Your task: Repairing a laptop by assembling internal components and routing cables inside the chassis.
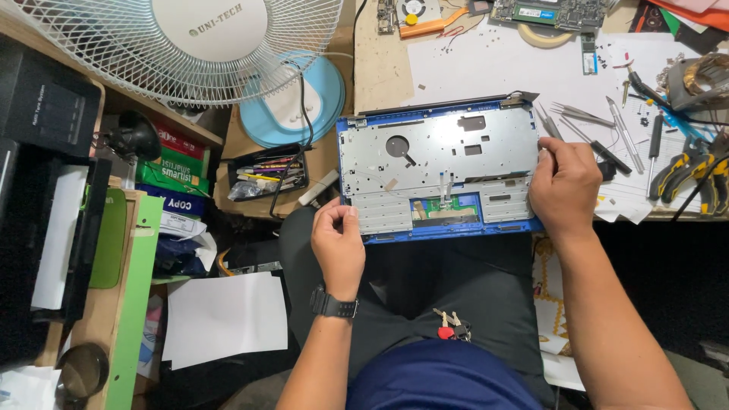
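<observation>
A blue laptop lower case (pixel 437 163) with a bare silver metal inner plate lies at the near edge of the workbench, partly over my lap. My left hand (pixel 338 239), with a black wristwatch, grips its near left corner. My right hand (pixel 563 186) holds its right edge, thumb on the metal plate. A small green circuit board (pixel 444 210) sits in the blue section near the front edge, with flat ribbon cables above it.
Tweezers and screwdrivers (pixel 600 129) and yellow-handled pliers (pixel 695 171) lie to the right on white paper (pixel 486 64). A circuit board (pixel 550 11) sits at the bench's far edge. A white fan (pixel 190 45), a tray of pens (pixel 266 171) and stacked boxes (pixel 175 171) stand at left. Keys (pixel 452 326) hang at my waist.
</observation>
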